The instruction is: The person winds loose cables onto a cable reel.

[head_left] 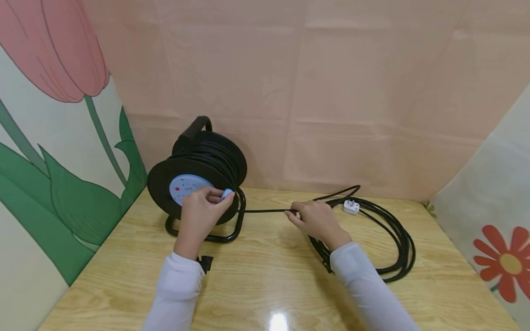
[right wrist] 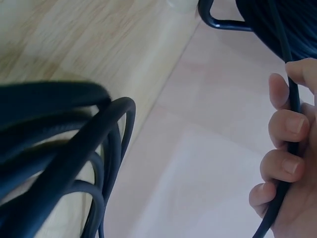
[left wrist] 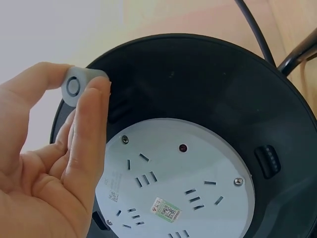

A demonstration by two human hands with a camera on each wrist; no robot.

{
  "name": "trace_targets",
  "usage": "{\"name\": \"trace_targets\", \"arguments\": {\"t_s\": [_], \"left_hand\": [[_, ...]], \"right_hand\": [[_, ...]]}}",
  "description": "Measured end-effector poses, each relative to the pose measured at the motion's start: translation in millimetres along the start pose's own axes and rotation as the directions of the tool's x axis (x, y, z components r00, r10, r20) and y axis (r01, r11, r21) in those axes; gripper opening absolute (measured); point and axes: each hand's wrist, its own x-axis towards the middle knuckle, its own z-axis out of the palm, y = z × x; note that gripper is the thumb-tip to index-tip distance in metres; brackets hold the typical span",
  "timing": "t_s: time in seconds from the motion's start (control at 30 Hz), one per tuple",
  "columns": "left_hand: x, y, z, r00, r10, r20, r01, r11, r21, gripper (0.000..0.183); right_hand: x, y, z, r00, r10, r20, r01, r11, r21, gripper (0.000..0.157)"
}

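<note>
A black cable reel [head_left: 159, 177] stands on its tubular frame at the left of the table, dark cable wound round its drum. Its pale blue socket panel [left wrist: 143, 188] faces me. My left hand [head_left: 200, 209] pinches the small grey-blue crank knob [left wrist: 81, 84] at the reel's rim between thumb and fingers. From the drum a length of black cable [head_left: 265, 211] runs straight to the right. My right hand [head_left: 316, 220] holds that cable, its fingers [right wrist: 285, 126] curled round it. Loose coils of cable [head_left: 403, 248] lie beside and beyond the right hand.
A white three-pin plug [head_left: 351, 207] lies inside the loose coils. The wooden table [head_left: 265, 276] meets a pink backdrop at the back. Painted flower panels rise at both sides. A black strap end [head_left: 205, 263] shows by the left wrist.
</note>
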Motion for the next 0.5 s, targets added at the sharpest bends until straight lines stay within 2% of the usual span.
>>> {"name": "trace_targets", "arguments": {"t_s": [0.3, 0.5], "left_hand": [[-0.6, -0.4, 3.4, 0.998, -0.005, 0.068, 0.0, 0.997, 0.076, 0.03], [-0.2, -2.7, 5.0, 0.992, -0.026, 0.12, 0.011, 0.992, 0.129, 0.029]], "right_hand": [[7.6, -9.1, 2.7, 0.999, -0.012, 0.031, 0.012, 1.0, -0.005, 0.022], [8.1, -12.0, 3.9, 1.0, -0.016, 0.013, 0.016, 1.0, -0.015, 0.025]]}}
